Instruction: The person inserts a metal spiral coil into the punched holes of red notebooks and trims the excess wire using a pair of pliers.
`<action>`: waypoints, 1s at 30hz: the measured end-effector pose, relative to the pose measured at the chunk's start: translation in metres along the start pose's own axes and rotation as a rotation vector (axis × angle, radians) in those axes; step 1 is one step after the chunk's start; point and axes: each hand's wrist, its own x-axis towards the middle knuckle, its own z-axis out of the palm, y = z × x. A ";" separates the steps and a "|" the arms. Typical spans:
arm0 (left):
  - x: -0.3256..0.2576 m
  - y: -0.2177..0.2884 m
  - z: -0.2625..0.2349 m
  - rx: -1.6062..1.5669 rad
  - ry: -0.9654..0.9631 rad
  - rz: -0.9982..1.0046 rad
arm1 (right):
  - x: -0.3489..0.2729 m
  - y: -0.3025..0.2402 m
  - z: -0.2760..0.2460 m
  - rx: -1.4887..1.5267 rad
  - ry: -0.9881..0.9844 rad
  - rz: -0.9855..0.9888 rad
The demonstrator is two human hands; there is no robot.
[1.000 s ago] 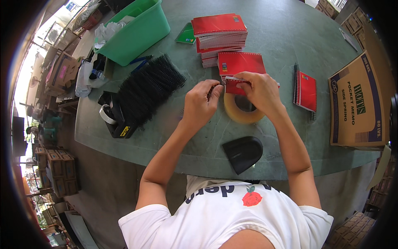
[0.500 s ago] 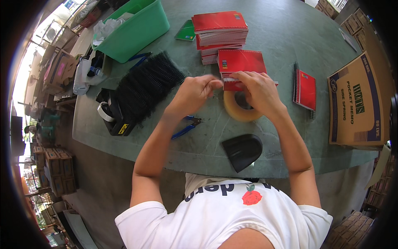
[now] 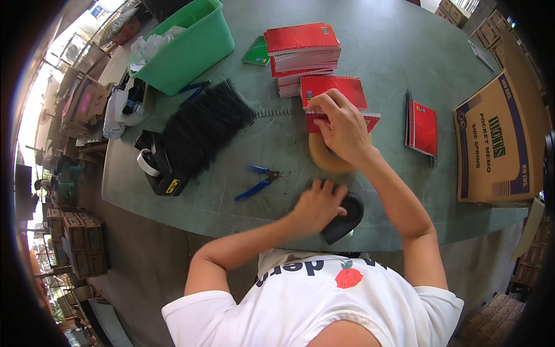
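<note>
My right hand [image 3: 347, 127] is closed at the top edge of a red notebook [image 3: 372, 120], its fingers bent over the binding side. A thin black spiral coil [image 3: 274, 113] runs left from that edge toward a heap of black coils [image 3: 205, 130]. Beneath the notebook and my right wrist, a roll of tape [image 3: 326, 159] lies partly covered. Lower down, my left hand [image 3: 317, 207], slightly blurred, has its fingers apart beside a black dome-shaped piece [image 3: 347, 218]. It seems to hold nothing; whether it touches the piece I cannot tell. Blue-handled cutters [image 3: 261, 182] lie left of it.
Stacked red notebooks [image 3: 303, 43] stand at the back, with a green notebook [image 3: 256, 52] beside them. A bound red notebook [image 3: 424, 127] lies to the right, near a cardboard box [image 3: 494, 139]. Far left are a green bin [image 3: 193, 55] and a black tape dispenser [image 3: 159, 165].
My left hand has left the notebook and come down beside the black piece. The coil now shows stretched to the left of the notebook. My right hand stays at the notebook.
</note>
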 end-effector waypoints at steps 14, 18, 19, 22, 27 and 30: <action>0.042 -0.055 -0.137 -0.072 0.768 -0.062 | -0.033 0.065 -0.042 0.775 -0.069 0.313; 0.036 -0.029 -0.161 -0.508 0.953 -0.218 | -0.056 0.078 -0.011 0.726 0.035 0.370; 0.032 -0.023 -0.155 -0.453 0.700 -0.134 | -0.055 0.073 -0.009 0.775 0.083 0.413; 0.026 -0.017 -0.089 -0.625 -0.022 0.140 | -0.052 0.058 -0.006 0.847 0.151 0.475; 0.019 -0.024 -0.024 -0.555 0.054 -0.006 | -0.043 0.064 -0.023 0.601 0.085 0.257; 0.027 -0.033 -0.071 -0.409 0.218 0.081 | -0.039 0.071 -0.033 0.812 0.005 0.425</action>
